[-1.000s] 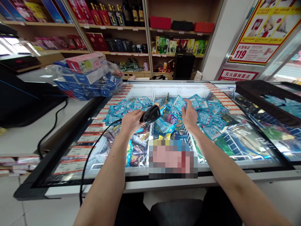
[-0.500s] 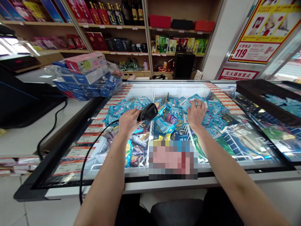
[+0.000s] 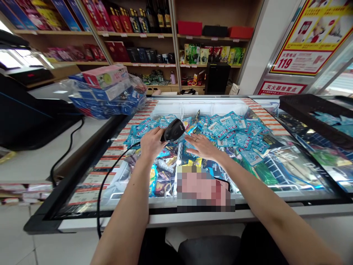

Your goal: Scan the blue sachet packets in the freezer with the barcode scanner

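My left hand is wrapped round a black barcode scanner, its head pointing right and its cable trailing down to the left. My right hand is open, fingers stretched towards the scanner, over the middle of a glass-topped chest freezer. Whether it touches a packet beneath it I cannot tell. To its right, small light-blue packets lie spread in overlapping rows on the glass. More blue packets lie left of the scanner, partly hidden by my left hand.
Bagged boxes stand on the counter at the left, beside a dark machine. A pixelated patch covers something at the freezer's front edge. A dark brown tray with blue packets lies at the right. Stocked shelves rise behind.
My right hand has moved left from the right-hand pile of blue packets to the middle, near the scanner. My left hand still holds the scanner in much the same place.
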The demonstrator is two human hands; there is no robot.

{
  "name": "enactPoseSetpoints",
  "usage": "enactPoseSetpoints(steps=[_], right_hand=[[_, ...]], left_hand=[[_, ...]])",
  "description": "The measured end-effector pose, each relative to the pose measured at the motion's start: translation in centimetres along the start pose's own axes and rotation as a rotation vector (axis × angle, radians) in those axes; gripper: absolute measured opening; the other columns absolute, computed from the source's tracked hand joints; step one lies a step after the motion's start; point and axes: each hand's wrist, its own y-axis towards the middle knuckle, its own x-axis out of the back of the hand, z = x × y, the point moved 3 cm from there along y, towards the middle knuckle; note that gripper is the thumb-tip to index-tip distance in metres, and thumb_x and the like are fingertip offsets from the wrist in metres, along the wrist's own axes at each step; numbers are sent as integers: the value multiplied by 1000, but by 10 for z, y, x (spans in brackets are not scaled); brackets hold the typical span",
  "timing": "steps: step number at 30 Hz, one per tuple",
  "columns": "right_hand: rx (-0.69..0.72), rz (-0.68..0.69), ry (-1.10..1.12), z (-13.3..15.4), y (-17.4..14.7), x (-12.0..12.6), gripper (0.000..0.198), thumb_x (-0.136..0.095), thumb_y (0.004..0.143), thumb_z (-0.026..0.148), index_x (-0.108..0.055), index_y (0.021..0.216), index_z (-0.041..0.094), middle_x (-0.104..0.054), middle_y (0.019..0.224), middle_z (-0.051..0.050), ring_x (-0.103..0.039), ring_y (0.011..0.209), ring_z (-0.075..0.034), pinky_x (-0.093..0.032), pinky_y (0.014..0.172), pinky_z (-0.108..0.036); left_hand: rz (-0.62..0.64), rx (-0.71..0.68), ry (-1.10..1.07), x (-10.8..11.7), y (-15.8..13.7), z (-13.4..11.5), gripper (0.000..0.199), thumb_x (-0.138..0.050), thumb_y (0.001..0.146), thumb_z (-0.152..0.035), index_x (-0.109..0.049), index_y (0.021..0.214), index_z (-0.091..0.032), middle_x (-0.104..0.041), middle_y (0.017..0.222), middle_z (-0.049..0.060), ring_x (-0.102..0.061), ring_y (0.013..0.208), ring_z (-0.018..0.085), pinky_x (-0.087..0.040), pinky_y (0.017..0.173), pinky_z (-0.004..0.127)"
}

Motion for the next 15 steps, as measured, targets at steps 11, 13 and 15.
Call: enactPoseSetpoints(steps=[11, 13, 15], right_hand=[[-228, -253, -22, -17, -13, 8, 30, -45, 95, 40, -66, 108, 23, -65, 111, -7, -52, 109, -22, -35, 99, -41], [-316, -299, -77, -19, -14, 8, 38, -46, 93, 45, -61, 119, 22, -60, 124, -10, -45, 120, -27, -31, 103, -45], [-370, -295, -130, -20, -14, 6, 51, -47, 91, 52, -55, 129, 20, -52, 136, -13, -36, 130, -31, -26, 106, -51]], left_hand=[[2, 0, -4, 1, 1, -2, 33, -59, 79, -32, -62, 109, -21, -67, 98, 8, -62, 94, 25, -42, 69, 31], [17, -3, -16, 1, 1, -3, 33, -60, 78, -33, -62, 109, -21, -67, 98, 8, -62, 94, 25, -43, 70, 31], [35, -19, -26, 0, 0, -4, 33, -60, 78, -32, -63, 109, -22, -67, 99, 8, -62, 94, 25, -43, 71, 31]])
